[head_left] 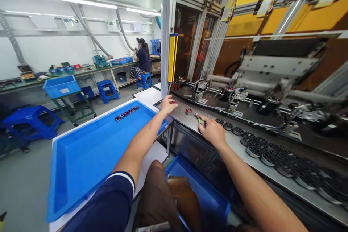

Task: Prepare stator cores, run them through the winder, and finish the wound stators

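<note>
My left hand (168, 104) reaches out over the near end of the steel machine ledge (187, 119), its fingers curled over a small round black and red part (172, 101). Another such part (188, 111) lies alone on the ledge between my hands. My right hand (211, 129) rests on the ledge and grips a small tool with green and yellow handles (200, 120). A long row of round black parts (258, 146) runs along the ledge to the right of that hand.
A big blue tray (89, 152) on a white table holds a short row of several small round parts (126, 112) at its far edge. A second blue bin (201, 192) sits by my knees. Machine fixtures (272, 76) stand behind the ledge. A seated person (141, 59) works at a far bench beside blue stools.
</note>
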A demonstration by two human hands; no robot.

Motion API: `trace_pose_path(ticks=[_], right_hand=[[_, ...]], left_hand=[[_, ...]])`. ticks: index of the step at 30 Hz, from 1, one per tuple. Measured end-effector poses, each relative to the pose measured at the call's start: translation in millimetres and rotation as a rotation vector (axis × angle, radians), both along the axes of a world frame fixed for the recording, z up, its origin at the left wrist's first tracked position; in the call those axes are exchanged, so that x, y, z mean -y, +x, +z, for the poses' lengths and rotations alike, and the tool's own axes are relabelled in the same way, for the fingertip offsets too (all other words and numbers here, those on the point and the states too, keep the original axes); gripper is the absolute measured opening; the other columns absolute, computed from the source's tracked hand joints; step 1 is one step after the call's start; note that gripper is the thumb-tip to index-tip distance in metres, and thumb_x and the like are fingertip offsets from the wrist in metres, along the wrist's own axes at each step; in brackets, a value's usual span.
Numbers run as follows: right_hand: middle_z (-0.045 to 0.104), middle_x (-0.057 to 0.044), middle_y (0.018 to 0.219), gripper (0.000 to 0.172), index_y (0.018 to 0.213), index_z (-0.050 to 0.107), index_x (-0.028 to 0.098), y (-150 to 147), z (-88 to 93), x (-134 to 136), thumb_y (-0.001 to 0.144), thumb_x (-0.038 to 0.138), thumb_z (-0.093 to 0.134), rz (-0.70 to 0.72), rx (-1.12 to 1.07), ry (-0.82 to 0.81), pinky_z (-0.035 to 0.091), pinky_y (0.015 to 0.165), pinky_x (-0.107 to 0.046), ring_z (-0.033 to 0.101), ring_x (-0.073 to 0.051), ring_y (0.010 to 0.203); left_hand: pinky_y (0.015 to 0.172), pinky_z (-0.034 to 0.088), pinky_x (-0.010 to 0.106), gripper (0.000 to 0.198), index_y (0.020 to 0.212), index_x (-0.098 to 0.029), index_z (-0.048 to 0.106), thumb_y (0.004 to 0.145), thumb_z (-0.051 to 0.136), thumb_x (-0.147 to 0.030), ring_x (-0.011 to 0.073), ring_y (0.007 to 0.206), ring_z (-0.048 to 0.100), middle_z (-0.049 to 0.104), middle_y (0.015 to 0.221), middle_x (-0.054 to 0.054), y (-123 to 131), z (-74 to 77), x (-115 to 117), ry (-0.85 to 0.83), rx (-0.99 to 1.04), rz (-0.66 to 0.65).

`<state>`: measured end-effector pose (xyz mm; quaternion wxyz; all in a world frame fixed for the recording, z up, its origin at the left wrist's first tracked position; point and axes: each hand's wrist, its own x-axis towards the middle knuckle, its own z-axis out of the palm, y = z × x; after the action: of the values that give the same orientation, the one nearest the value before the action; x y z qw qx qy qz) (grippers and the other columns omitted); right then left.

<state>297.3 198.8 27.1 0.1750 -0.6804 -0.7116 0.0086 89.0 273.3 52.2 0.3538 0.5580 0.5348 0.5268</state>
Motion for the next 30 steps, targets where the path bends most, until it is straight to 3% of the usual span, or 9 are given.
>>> trace_pose_path(ticks=[4, 7, 10, 13, 17, 22, 27, 30], right_hand=[[0.069, -0.020, 0.118, 0.040, 0.123, 0.069, 0.012, -2.6, 3.9, 1.6, 0.091, 0.030, 0.054, 0.031, -0.104, 0.028, 0.049, 0.096, -0.041, 0.064, -0.032, 0.115], [0.064, -0.019, 0.132, 0.042, 0.128, 0.064, 0.010, -0.1, 8.5, 18.8, 0.094, 0.033, 0.052, 0.058, -0.197, 0.106, 0.044, 0.107, -0.040, 0.057, -0.028, 0.128], [0.071, -0.013, 0.121, 0.038, 0.120, 0.067, 0.015, 9.4, 17.0, 66.0, 0.094, 0.040, 0.055, 0.195, -0.581, 0.187, 0.052, 0.098, -0.039, 0.066, -0.024, 0.111], [0.075, -0.007, 0.094, 0.033, 0.100, 0.072, 0.020, 21.0, 29.8, 129.8, 0.086, 0.050, 0.068, 0.394, -1.072, 0.026, 0.058, 0.077, -0.036, 0.070, -0.021, 0.083], [0.066, -0.001, 0.064, 0.039, 0.073, 0.068, 0.019, 27.3, 42.2, 189.1, 0.074, 0.057, 0.079, 0.383, -1.230, -0.188, 0.047, 0.055, -0.026, 0.058, -0.013, 0.056], [0.057, 0.002, 0.056, 0.041, 0.062, 0.063, 0.017, 39.3, 40.7, 208.1, 0.077, 0.051, 0.080, 0.347, -1.317, -0.195, 0.039, 0.054, -0.024, 0.049, -0.009, 0.052], [0.055, 0.002, 0.050, 0.036, 0.055, 0.063, 0.019, 69.0, 17.9, 212.9, 0.078, 0.041, 0.081, 0.552, -1.539, -0.300, 0.039, 0.049, -0.025, 0.048, -0.011, 0.047], [0.064, 0.000, 0.057, 0.029, 0.063, 0.069, 0.019, 63.7, -5.5, 215.5, 0.073, 0.042, 0.084, 0.466, -1.584, -0.328, 0.045, 0.050, -0.026, 0.056, -0.012, 0.050]], left_hand=[[0.101, 0.052, 0.033, 0.071, 0.139, -0.017, 0.040, 0.077, 0.075, -0.011, 0.0171, 0.109, 0.066, 0.067, 0.124, 0.012, -14.8, 2.4, 66.3, 0.058, 0.081, 0.007], [0.100, 0.053, 0.031, 0.077, 0.135, -0.024, 0.043, 0.070, 0.082, -0.016, 0.0168, 0.107, 0.067, 0.068, 0.117, 0.006, -11.6, -1.1, 127.4, 0.217, 0.116, -0.136], [0.090, 0.056, 0.028, 0.076, 0.132, -0.030, 0.047, 0.068, 0.086, -0.020, 0.0156, 0.100, 0.067, 0.067, 0.108, 0.001, 1.2, -4.7, 181.0, 0.489, 0.095, -0.277], [0.087, 0.057, 0.027, 0.075, 0.134, -0.032, 0.046, 0.072, 0.084, -0.017, 0.0149, 0.101, 0.068, 0.068, 0.107, 0.000, 18.3, -8.7, 214.7, 0.602, 0.060, -0.381], [0.092, 0.058, 0.031, 0.074, 0.137, -0.030, 0.042, 0.075, 0.083, -0.017, 0.0187, 0.109, 0.069, 0.071, 0.117, 0.003, 42.3, -17.7, 231.3, 0.567, 0.077, -0.490], [0.094, 0.060, 0.030, 0.077, 0.139, -0.032, 0.043, 0.076, 0.082, -0.012, 0.0180, 0.110, 0.070, 0.072, 0.121, 0.001, 65.5, -25.5, 238.4, 0.512, 0.206, -0.647], [0.085, 0.063, 0.026, 0.075, 0.142, -0.035, 0.043, 0.080, 0.079, -0.015, 0.0139, 0.093, 0.074, 0.073, 0.121, 0.002, 66.5, -23.0, 245.5, 0.471, 0.278, -0.744], [0.084, 0.064, 0.029, 0.071, 0.142, -0.036, 0.043, 0.082, 0.079, -0.022, 0.0171, 0.098, 0.074, 0.072, 0.119, 0.001, 64.2, -23.4, 246.6, 0.511, 0.231, -0.673]])
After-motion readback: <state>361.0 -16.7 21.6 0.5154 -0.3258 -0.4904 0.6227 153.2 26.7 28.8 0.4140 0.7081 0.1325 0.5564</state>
